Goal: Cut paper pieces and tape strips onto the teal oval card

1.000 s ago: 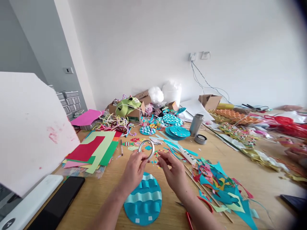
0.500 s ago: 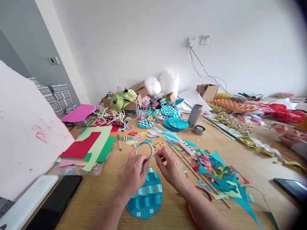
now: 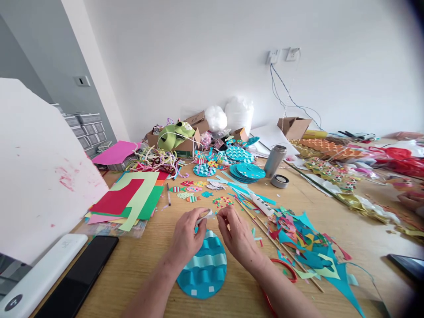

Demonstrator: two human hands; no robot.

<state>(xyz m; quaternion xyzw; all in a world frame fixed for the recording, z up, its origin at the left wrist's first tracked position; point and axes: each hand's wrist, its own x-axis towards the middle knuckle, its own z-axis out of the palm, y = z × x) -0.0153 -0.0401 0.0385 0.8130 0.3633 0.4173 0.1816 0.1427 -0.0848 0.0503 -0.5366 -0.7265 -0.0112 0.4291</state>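
Observation:
My left hand (image 3: pixel 188 232) is closed around a roll of whitish tape (image 3: pixel 207 215), tilted so that it shows nearly edge-on. Close to its right side, my right hand (image 3: pixel 236 229) has thumb and forefinger pinched together; whatever may be between them is too small to make out. Below both hands a blue paper disc (image 3: pixel 202 282) lies on the table, with wavy strips of lighter and darker blue across it and two small white squares near its lower edge. Red-handled scissors (image 3: pixel 287 266) lie partly under my right forearm.
Paper scraps (image 3: pixel 311 247), thin sticks (image 3: pixel 274 240) and a glue tube (image 3: pixel 262 204) lie to the right. Behind are paper fish (image 3: pixel 194 189), stacked blue discs (image 3: pixel 247 173) and a metal flask (image 3: pixel 275 161). Coloured sheets (image 3: pixel 132 194) and a black phone (image 3: pixel 82 274) lie left. Another person's hand (image 3: pixel 410 201) shows far right.
The tape roll has tipped from a full upright ring to nearly edge-on in my left hand. My right hand stays pinched beside it. The whole view has shifted slightly.

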